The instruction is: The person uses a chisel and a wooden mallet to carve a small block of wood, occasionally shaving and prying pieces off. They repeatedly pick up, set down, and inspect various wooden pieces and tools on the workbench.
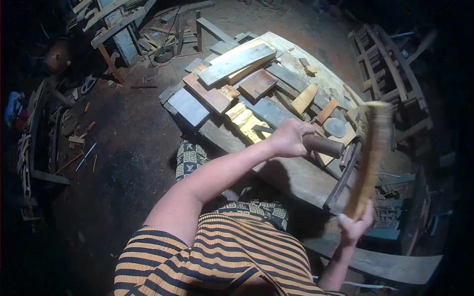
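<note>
At the right end of the desk (224,138), the right hand (359,223) is gripping a blurred wooden club (371,158). Near the front edge, a yellow wood block (243,118) is lying at the blade of a chisel (325,146), clamped in the left hand (291,138).

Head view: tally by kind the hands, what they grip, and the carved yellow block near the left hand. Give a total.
Hands: 2 (left hand, right hand)
Dark-handled tool: 1
Wooden club: 1
Carved yellow block: 1
Total: 5
</note>
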